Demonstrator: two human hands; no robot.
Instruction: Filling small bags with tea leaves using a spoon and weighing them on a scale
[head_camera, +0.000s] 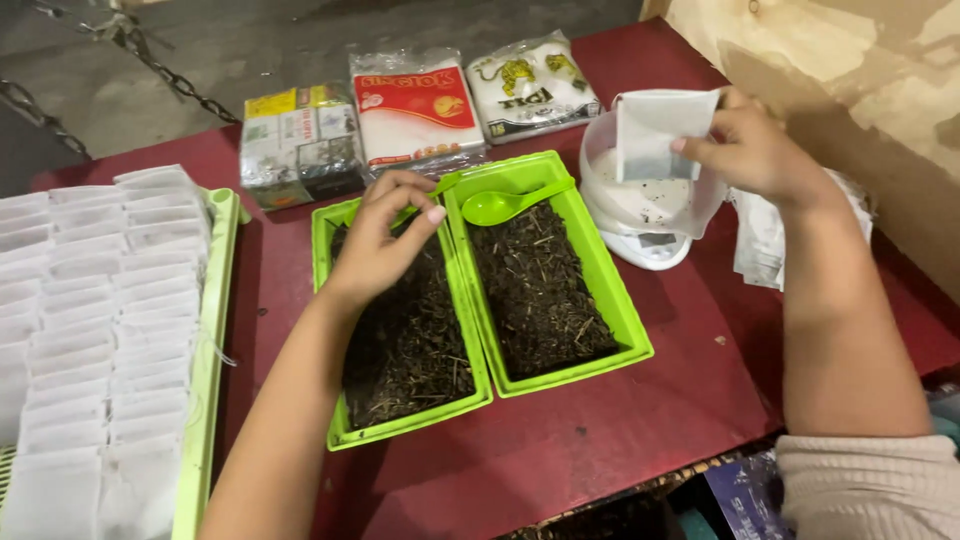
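**Bag held over the scale, spoon at the trays**

The right hand (755, 150) pinches a small white paper bag (655, 130) by its top edge, holding it upright and open above a clear bowl (640, 200) that sits on a white scale (650, 250). Dark specks lie in the bowl.

The left hand (385, 240) hovers over the left green tray (400, 330), fingers curled together around the handle end of a green spoon (505, 203). The spoon's bowl lies over the far end of the right green tray (560, 280). Both trays stand side by side, touching, on the red table (600, 440), and both hold dark dried leaf.

At far left, rows of flat white bags (90, 330) fill a pale green rack (205, 400). Three plastic-wrapped packs (420, 110) lie beyond the trays. More white bags (760, 240) are heaped just right of the scale.
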